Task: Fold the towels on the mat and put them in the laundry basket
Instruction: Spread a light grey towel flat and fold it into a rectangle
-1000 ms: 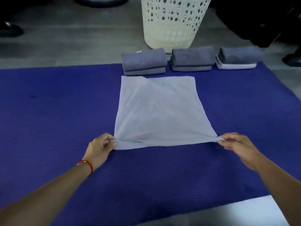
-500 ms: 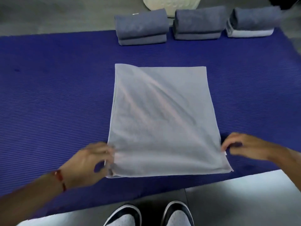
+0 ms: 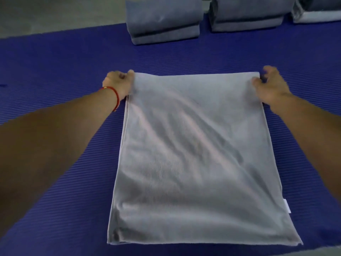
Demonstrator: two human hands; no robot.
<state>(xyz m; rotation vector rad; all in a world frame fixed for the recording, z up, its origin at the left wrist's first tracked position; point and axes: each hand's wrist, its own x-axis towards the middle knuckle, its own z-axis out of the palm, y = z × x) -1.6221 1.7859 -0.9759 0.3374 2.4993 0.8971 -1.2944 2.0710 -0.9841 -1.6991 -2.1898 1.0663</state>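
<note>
On the mat point(image 3: 55, 200), the towel point(image 3: 199, 154) lies flat in front of you, near edge toward you, far edge under your hands. Your left hand point(image 3: 120, 83) grips the far left corner with curled fingers; your right hand point(image 3: 271, 84) pinches the far right corner. Bare mat runs wide on both sides of the towel and between it and the stacks beyond. Count three folded stacks along the mat's far edge: left stack point(image 3: 164, 19), middle stack point(image 3: 247, 13), right stack point(image 3: 317, 12), partly cut off. A red band point(image 3: 115, 95) circles your left wrist.
</note>
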